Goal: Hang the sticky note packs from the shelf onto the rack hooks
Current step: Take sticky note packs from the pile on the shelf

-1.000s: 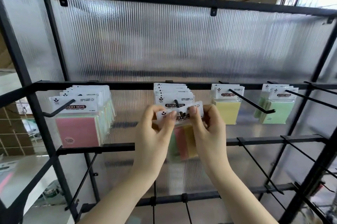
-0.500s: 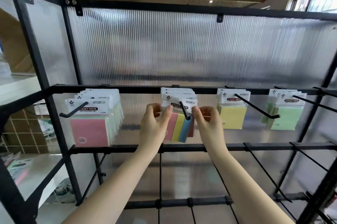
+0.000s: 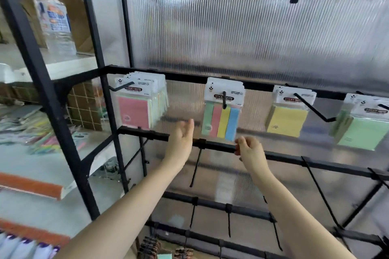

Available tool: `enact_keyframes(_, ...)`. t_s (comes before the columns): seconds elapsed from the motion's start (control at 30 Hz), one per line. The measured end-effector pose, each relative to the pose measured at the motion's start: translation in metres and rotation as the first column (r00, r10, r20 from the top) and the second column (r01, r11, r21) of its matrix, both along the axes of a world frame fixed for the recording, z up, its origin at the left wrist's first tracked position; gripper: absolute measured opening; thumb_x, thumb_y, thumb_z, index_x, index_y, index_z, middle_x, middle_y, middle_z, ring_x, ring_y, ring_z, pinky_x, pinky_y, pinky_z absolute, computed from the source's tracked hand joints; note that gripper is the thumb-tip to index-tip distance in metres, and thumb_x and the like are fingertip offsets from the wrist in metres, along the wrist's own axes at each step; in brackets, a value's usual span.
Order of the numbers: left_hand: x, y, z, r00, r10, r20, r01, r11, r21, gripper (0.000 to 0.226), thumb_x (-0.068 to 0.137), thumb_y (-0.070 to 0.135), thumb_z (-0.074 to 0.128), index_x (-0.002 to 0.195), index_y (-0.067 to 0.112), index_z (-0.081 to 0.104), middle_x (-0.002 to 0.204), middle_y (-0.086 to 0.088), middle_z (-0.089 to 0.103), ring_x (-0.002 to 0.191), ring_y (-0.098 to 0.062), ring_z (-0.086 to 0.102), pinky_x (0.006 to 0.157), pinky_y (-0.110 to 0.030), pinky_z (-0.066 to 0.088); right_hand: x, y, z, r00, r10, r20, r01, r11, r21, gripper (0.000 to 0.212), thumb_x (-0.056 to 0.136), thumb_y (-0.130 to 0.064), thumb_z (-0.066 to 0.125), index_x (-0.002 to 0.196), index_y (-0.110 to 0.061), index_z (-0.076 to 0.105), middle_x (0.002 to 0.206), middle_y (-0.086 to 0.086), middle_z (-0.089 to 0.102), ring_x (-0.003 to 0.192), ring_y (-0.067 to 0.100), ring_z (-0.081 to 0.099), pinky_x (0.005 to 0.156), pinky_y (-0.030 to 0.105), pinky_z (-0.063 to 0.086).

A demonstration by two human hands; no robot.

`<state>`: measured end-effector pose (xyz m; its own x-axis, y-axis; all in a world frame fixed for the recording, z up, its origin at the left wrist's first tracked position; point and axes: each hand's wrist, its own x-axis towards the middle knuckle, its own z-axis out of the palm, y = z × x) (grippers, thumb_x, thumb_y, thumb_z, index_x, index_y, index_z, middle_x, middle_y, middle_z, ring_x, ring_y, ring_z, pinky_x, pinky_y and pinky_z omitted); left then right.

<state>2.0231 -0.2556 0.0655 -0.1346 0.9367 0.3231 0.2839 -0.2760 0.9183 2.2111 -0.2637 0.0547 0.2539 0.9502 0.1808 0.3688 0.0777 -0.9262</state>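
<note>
Neither hand held anything: the left hand (image 3: pixel 182 135) hung with its fingers loosely spread just left of the striped pack, and the right hand (image 3: pixel 249 149) sat below the pack's lower right corner with its fingers softly curled round nothing.

At mid-frame the glossy cellophane sticky note pack with green, pink, yellow and blue stripes (image 3: pixel 221 120) hung from the thin black wire hook (image 3: pixel 224 99), front of a short stack of white card headers. It sat near the hook's tip, I judged, so a brush from either wrist could swing it or slide it off; the slick wrapper would give little friction.

Left of it, the thick bunch of square pink-fronted packs (image 3: pixel 140 109) crowded another hook. Right, the flat yellow square pack (image 3: pixel 287 118) and the pale green pack (image 3: pixel 361 132) hung on long angled pegs whose bare tips jutted forward, apt to snag a sleeve or forearm.

All hung from the matte black square-tube metal rack (image 3: pixel 216 146), backed by ribbed translucent plastic panels. At far left, the white shelf (image 3: pixel 37 166) carried a blurred heap of pastel packs, likely the remaining stock, which could slip if grabbed carelessly.
</note>
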Motion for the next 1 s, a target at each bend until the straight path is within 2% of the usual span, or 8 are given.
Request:
enact_keyframes(0.07,-0.013,-0.011,-0.014,0.998,0.047,-0.04,-0.049,0.998,-0.049,0.025,0.098,0.043,0.039,0.1,0.021,0.051,0.098,0.004,0.062,0.096,-0.016,0.061,0.084,-0.035,0.048,-0.004,-0.002,-0.013,0.996,0.055,0.073,-0.05,0.996,-0.07,0.026,0.101,-0.023,0.042,0.107,-0.004,0.059,0.087,0.003,0.063,0.077,0.016,0.058,0.068,0.031,0.046)
enact_keyframes(0.13,-0.029,-0.024,-0.023,0.991,0.087,-0.099,-0.093,0.994,-0.063,0.01,0.099,0.03,0.044,0.095,0.025,0.052,0.099,0.001,0.064,0.098,-0.019,0.062,0.079,-0.027,0.047,-0.015,-0.005,-0.021,0.986,0.114,0.118,-0.103,0.99,-0.101,0.024,0.1,-0.024,0.044,0.104,-0.007,0.06,0.092,0.005,0.065,0.083,0.02,0.06,0.071,0.034,0.048)
enact_keyframes(0.23,-0.059,-0.046,-0.031,0.961,0.14,-0.24,-0.163,0.983,-0.081,0.008,0.097,0.022,0.047,0.094,0.027,0.052,0.102,0.001,0.064,0.096,-0.016,0.061,0.076,-0.025,0.045,-0.044,-0.011,-0.02,0.965,0.201,0.167,-0.188,0.978,-0.09,0.022,0.099,-0.026,0.046,0.107,-0.012,0.06,0.096,0.004,0.065,0.087,0.021,0.061,0.075,0.035,0.05)
enact_keyframes(0.4,-0.113,-0.08,-0.032,0.887,0.151,-0.437,-0.232,0.963,-0.138,0.012,0.097,0.021,0.047,0.1,0.022,0.059,0.105,0.003,0.064,0.102,-0.015,0.058,0.088,-0.033,0.048,-0.1,-0.026,-0.011,0.924,0.256,0.283,-0.273,0.962,0.023,0.017,0.097,-0.029,0.047,0.097,-0.019,0.06,0.076,-0.009,0.06,0.063,0.014,0.055,0.053,0.027,0.043)
enact_keyframes(0.57,-0.174,-0.103,-0.024,0.87,0.129,-0.475,-0.237,0.956,-0.174,0.013,0.097,0.021,0.047,0.097,0.022,0.059,0.103,0.002,0.066,0.099,-0.015,0.06,0.087,-0.034,0.049,-0.172,-0.05,-0.003,0.868,0.315,0.383,-0.361,0.931,0.051,0.021,0.097,-0.029,0.049,0.093,-0.011,0.059,0.082,0.001,0.063,0.076,0.025,0.06,0.068,0.04,0.053)
enact_keyframes(0.7,-0.235,-0.118,-0.029,0.842,0.14,-0.522,-0.257,0.953,-0.159,0.01,0.095,0.021,0.05,0.089,0.023,0.058,0.097,0.002,0.067,0.092,-0.016,0.062,0.083,-0.034,0.05,-0.239,-0.07,-0.009,0.816,0.327,0.476,-0.404,0.912,0.067,0.015,0.095,-0.029,0.049,0.091,-0.017,0.056,0.087,0.001,0.059,0.08,0.026,0.057,0.066,0.033,0.044)
enact_keyframes(0.8,-0.288,-0.128,-0.033,0.826,0.152,-0.543,-0.279,0.947,-0.158,0.012,0.094,0.018,0.052,0.085,0.022,0.058,0.091,0.003,0.066,0.085,-0.015,0.061,0.072,-0.027,0.045,-0.29,-0.087,-0.012,0.79,0.368,0.49,-0.445,0.894,0.045,0.021,0.095,-0.031,0.049,0.095,-0.013,0.06,0.093,0.004,0.064,0.084,0.027,0.06,0.072,0.038,0.051)
enact_keyframes(1.0,-0.397,-0.154,-0.033,0.815,0.125,-0.566,-0.273,0.944,-0.184,0.009,0.094,0.019,0.054,0.088,0.024,0.059,0.088,0.009,0.062,0.088,-0.013,0.061,0.081,-0.034,0.05,-0.396,-0.104,-0.016,0.75,0.429,0.503,-0.512,0.859,0.031,0.018,0.095,-0.031,0.049,0.094,-0.016,0.06,0.094,0.003,0.064,0.086,0.026,0.059,0.069,0.036,0.049)
